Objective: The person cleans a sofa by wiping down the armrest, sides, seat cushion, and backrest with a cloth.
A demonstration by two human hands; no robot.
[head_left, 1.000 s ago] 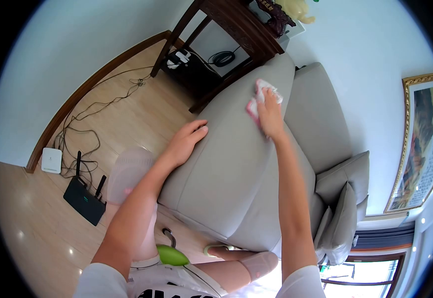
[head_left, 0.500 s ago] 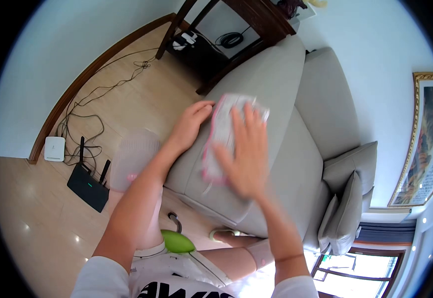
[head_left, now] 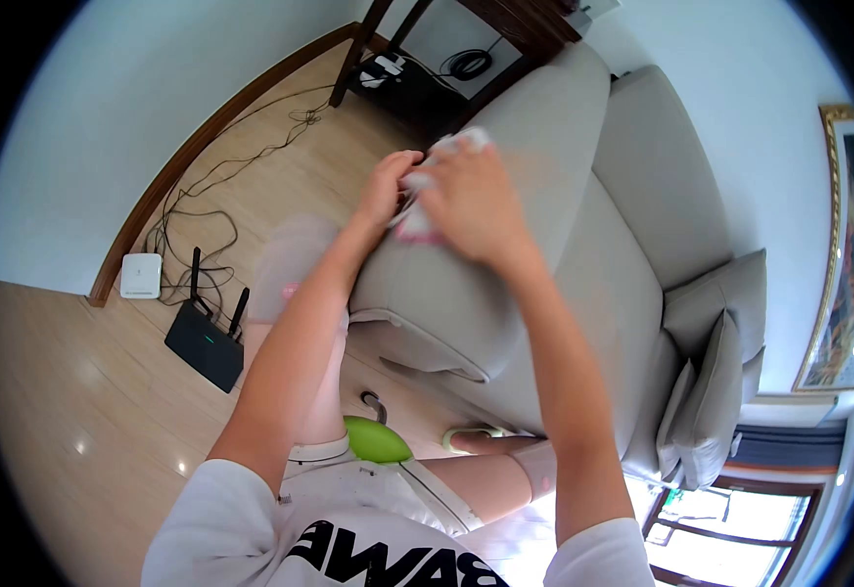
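Note:
A white cloth with a pink edge (head_left: 419,225) lies bunched on the rounded grey arm of the sofa (head_left: 427,289). My right hand (head_left: 476,201) presses down over it with fingers bent around it, slightly blurred. Part of the cloth sticks out beyond the fingertips and part below the palm. Close beside it, my left hand (head_left: 383,194) rests against the outer edge of the sofa arm, fingers extended and partly hidden at the tips.
Grey cushions (head_left: 706,401) lean on the sofa's right end. A dark wooden table (head_left: 515,24) stands beyond the sofa arm. On the floor at left are a black router (head_left: 204,344), a white box (head_left: 141,276) and tangled cables (head_left: 197,215). A green seat (head_left: 376,440) shows beneath me.
My right hand has moved the cloth up and left toward the arm's outer edge, and the spread cloth is now bunched. My left hand stays at that edge. The view has shifted slightly.

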